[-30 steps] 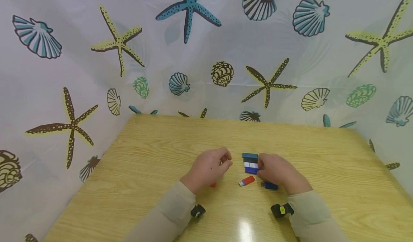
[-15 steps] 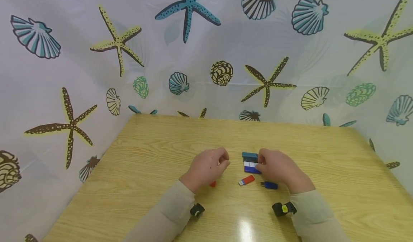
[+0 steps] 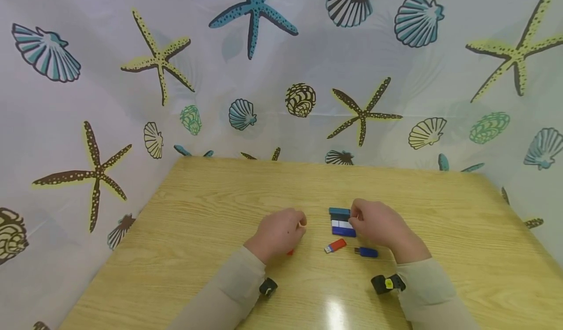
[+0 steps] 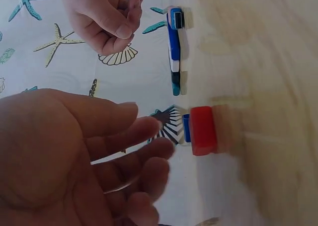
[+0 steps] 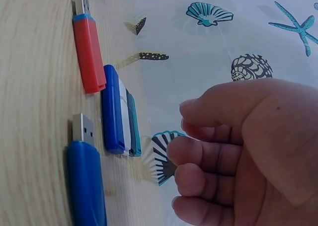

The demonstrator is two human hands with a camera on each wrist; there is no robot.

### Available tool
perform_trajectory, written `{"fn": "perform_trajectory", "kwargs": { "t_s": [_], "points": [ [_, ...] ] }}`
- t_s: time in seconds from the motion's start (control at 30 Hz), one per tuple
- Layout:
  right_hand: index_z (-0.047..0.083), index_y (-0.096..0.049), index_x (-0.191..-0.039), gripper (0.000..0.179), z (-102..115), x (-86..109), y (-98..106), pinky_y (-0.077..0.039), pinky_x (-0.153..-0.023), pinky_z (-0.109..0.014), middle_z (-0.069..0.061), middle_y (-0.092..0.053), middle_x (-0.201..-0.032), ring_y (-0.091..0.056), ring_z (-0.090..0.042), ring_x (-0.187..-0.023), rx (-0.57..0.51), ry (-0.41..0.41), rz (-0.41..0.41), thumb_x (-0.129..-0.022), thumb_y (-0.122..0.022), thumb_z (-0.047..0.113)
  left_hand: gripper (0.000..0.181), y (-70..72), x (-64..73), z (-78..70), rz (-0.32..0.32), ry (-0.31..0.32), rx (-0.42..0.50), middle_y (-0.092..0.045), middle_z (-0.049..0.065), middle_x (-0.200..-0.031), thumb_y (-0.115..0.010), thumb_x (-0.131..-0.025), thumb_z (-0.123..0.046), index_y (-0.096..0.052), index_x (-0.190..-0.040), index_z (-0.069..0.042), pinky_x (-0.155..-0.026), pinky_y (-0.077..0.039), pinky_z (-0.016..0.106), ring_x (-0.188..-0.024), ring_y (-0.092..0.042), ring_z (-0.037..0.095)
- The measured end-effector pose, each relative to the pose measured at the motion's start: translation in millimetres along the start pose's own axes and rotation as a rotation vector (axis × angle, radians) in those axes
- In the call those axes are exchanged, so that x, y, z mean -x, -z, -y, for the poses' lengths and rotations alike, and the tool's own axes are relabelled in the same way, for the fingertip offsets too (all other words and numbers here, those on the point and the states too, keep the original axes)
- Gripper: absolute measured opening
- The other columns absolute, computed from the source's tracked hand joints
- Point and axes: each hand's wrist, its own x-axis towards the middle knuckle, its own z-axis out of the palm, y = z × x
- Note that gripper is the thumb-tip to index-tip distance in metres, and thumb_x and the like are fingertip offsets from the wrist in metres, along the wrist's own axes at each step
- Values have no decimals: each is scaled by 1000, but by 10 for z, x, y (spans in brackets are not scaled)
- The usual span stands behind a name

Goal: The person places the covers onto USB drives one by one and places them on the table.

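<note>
My left hand (image 3: 278, 233) hovers over the table with fingers loosely bent and nothing in them. Below it a red piece (image 3: 290, 252) shows partly; in the left wrist view this red piece (image 4: 202, 130) has a blue piece (image 4: 187, 128) behind it. My right hand (image 3: 381, 222), fingers loosely curled and holding nothing, is at the right end of a row of flat sticks: teal (image 3: 339, 211), dark, white (image 3: 341, 224) and blue (image 3: 343, 231), side by side. In front lie a red USB stick (image 5: 89, 54) and a blue USB stick (image 5: 85, 181), both with bare metal plugs.
The wooden table (image 3: 211, 193) reaches back to a hanging curtain (image 3: 281, 66) printed with starfish and shells, which also encloses both sides. Black wrist straps (image 3: 268, 287) sit over the beige sleeves (image 3: 228, 291).
My right hand has lifted away from the row, uncovering more of the blue and white sticks, which now line up. My left hand has drawn back slightly to the left.
</note>
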Motion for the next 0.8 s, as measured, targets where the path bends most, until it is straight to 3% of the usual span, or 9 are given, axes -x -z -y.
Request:
{"fn": "perform_trajectory", "kwargs": {
  "t_s": [0.2,0.37,0.8],
  "points": [
    [13,-60,-95,3,-20,-5,5,-44,-64,-35,1,-57,-79,-52,-17,-69,-6,21,-10,-96,-59,15,23,-44,22,21,99,-21,-124,-64,-1,-106,-54,-106,-24,-69,-122,-19,-75,-53,33,-83,-56,10],
    [13,-59,-93,3,-24,-6,13,-44,-63,-35,0,-56,-78,-52,-17,-69,-16,19,-6,-96,-58,15,25,-41,47,24,108,-17,-111,-62,0,-107,-52,-104,-13,-68,-122,-19,-72,-51,32,-80,-54,12],
    [14,-59,-93,4,-4,1,8,-43,-63,-35,1,-55,-77,-52,-17,-68,-8,17,3,-97,-58,14,10,-98,35,64,106,-1,-86,-52,-4,-84,-63,-96,-7,-62,-94,-18,-62,-45,29,-70,-51,12]
  ]
}}
